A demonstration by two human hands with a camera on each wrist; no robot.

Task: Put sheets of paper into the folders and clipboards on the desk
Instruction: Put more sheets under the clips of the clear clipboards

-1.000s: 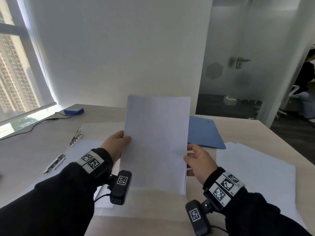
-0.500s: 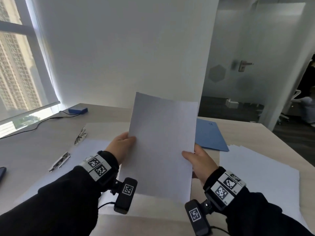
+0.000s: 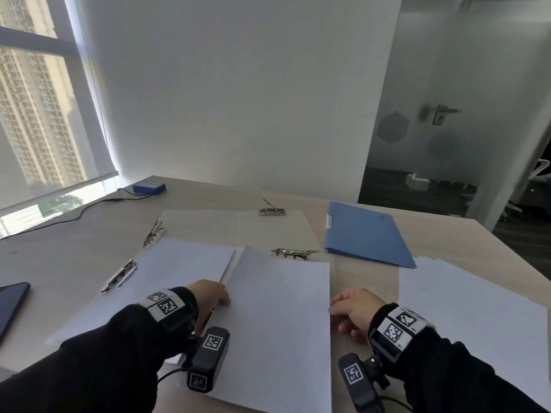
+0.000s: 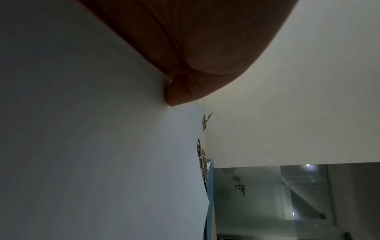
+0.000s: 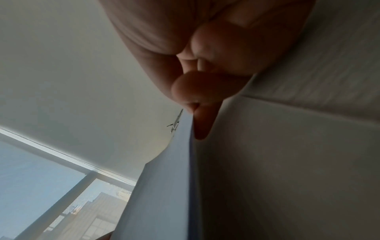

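A stack of white sheets (image 3: pixel 277 317) lies nearly flat over the desk, below a metal clipboard clip (image 3: pixel 295 252). My left hand (image 3: pixel 222 296) grips the stack's left edge, and its thumb lies on the paper (image 4: pixel 102 146) in the left wrist view. My right hand (image 3: pixel 335 308) pinches the right edge; the right wrist view shows its fingers (image 5: pixel 197 104) closed on that paper edge (image 5: pixel 164 178). Another sheet (image 3: pixel 179 269) lies on the left clipboard beside its clip (image 3: pixel 119 275). A closed blue folder (image 3: pixel 366 234) rests at the back right.
More loose white sheets (image 3: pixel 465 308) are spread at the right. Two further clips (image 3: pixel 272 210) (image 3: pixel 153 232) sit on clear boards behind. A dark phone (image 3: pixel 12 299) lies at the left edge, and a blue box (image 3: pixel 149 187) with a cable is at the back left.
The stack, held upright in front of me before, has come down nearly flat onto the desk. Both hands dropped with it and still hold its edges.
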